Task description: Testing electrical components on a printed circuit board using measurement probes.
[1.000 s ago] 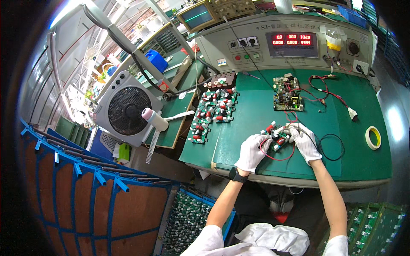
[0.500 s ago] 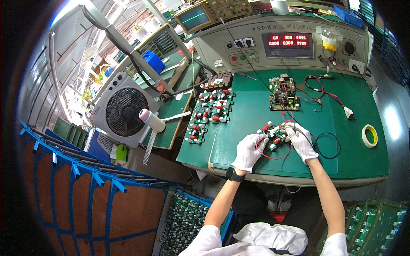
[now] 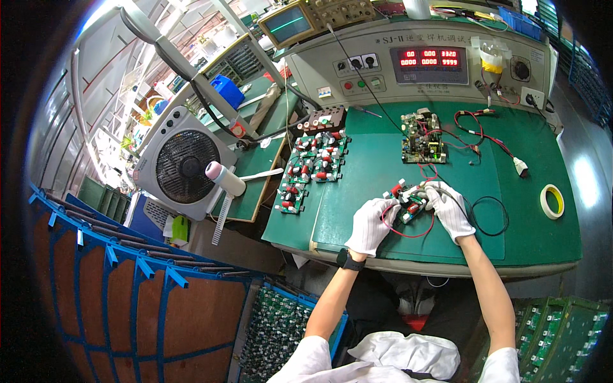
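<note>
Both my hands wear white striped gloves above the near edge of the green mat. Between them is a small green circuit board point(image 3: 408, 214) with red and black parts, tilted. My left hand point(image 3: 371, 226) is closed on its left side, where a red wire point(image 3: 418, 235) loops below the board. My right hand point(image 3: 451, 212) is closed at the upper right of the board, over a dark cable lead; its fingertips partly hide what they pinch. A black cable point(image 3: 491, 217) coils on the mat right of it. Beyond lies a larger circuit board point(image 3: 423, 139) with wires attached.
Several similar boards point(image 3: 316, 159) sit at the left of the bench. A test panel point(image 3: 357, 57) with a red display and an oscilloscope point(image 3: 290, 25) stand behind. A tape roll point(image 3: 552, 202) and a white connector point(image 3: 520, 167) lie right; a fan point(image 3: 188, 165) is left.
Both hands stay almost where they were, still on the small board. The board's angle shifts slightly between my fingers. A reading on the red display differs.
</note>
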A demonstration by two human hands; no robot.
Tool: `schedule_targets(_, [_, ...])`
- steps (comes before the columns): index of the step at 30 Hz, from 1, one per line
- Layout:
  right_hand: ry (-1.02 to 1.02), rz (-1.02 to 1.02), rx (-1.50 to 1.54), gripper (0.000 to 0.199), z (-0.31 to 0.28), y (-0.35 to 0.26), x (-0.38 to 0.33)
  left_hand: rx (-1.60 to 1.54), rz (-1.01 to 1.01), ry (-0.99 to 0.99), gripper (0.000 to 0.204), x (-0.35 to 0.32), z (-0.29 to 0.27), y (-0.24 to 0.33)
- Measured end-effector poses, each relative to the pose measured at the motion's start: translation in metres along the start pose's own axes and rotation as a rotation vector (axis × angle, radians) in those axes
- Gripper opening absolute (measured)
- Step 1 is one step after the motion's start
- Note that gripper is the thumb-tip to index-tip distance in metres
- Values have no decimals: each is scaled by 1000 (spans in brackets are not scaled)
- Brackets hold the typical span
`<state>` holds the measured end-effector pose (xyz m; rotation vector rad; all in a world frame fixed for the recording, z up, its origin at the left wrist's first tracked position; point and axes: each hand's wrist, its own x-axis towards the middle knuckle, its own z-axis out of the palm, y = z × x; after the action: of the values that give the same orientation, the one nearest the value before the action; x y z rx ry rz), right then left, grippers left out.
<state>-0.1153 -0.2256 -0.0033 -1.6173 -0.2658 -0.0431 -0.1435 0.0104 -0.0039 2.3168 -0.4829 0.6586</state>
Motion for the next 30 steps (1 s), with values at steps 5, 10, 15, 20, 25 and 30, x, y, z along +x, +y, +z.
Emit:
schedule_targets(5, [27,-4,-3,24,2,-2,0,-4,16,7,17,1,-1,2])
schedule_targets(10, [16,32,5,24,-1,-1,-1,-8,19,-2,16,1,-1,2])
schedule_targets(15, [2,29,-8,24,0,-1,0,-2,6,-9,16,1,-1,1])
schedule_targets(20, [-14,15,8,24,-1,3,1,13,12,-6,15,0,1,-1])
schedule_targets(25, [11,-74,-95,24,0,5,2,14,8,-7,15,1,0,0])
schedule_targets(30, [18,-328,-317,26,-3,8,3,-53,12,3,16,4,-4,6])
